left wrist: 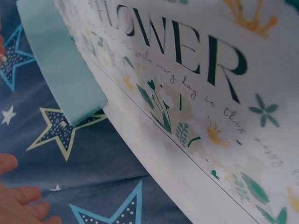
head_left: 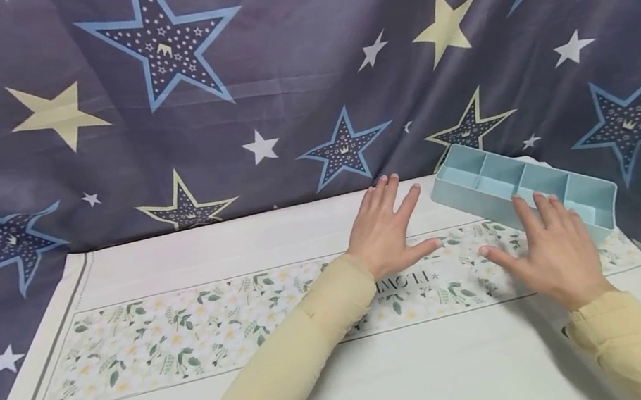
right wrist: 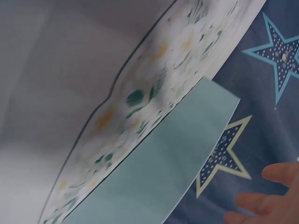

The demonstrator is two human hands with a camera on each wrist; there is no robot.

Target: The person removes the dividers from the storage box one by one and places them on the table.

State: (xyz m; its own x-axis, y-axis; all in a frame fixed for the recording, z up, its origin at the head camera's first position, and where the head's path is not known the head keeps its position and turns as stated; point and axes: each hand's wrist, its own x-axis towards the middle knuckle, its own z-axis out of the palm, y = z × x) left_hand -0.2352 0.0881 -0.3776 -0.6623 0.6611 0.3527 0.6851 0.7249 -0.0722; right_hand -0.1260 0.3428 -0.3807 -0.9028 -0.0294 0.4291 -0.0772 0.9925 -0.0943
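The blue four-compartment box (head_left: 478,202) stands upright and slanted at the far right of the tablecloth (head_left: 430,381). The left hand (head_left: 387,231), fingers spread, holds nothing and is apart from the box. The right hand (head_left: 561,250), fingers likewise spread, grips nothing at the box's near side; contact cannot be determined. The box is probably light, stiff, smooth plastic; grasp both short ends, avoiding squeezing the long sides.

you're rocking pale yellow, left sleeve (head_left: 291,364) mostly smooth behind your bare left hand (head_left: 385,235), right sleeve (head_left: 635,341) bunched into soft creases just behind your bare right hand (head_left: 562,257), tiny dark bit (head_left: 565,332) poking out thumb side
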